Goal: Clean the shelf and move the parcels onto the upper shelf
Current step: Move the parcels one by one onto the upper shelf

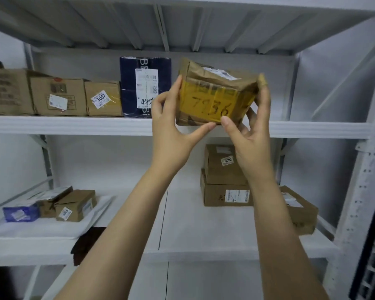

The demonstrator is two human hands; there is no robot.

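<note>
**Item:** parcel [214, 94], marked 7936 in black pen.

**Location:** held in the air at the front lip of the upper shelf [74, 124], just right of a dark blue parcel [145, 87]. Whether its underside touches the shelf cannot be told.

**Material and shape:** brown kraft paper, creased and wrinkled, with a wide band of glossy yellow tape across the front. A white label sits on the top face. The form is a squat block with soft, rumpled corners.

**Hold:** 2 hands. The left hand [171, 126] clasps the left end, fingers up the side and thumb beneath. The right hand [253, 135] clasps the right end, thumb at the lower front edge and fingers behind.

**Handling, judged:** probably light, since fingertips alone carry it. The wrapping likely yields under pressure and the tape looks slick, so the paper ends and the underside offer the surer purchase.

**Nearby:** 3 cardboard boxes [59, 96] stand on the upper shelf to the left. 2 stacked cartons [225, 176] wait on the lower shelf [204, 224].
</note>
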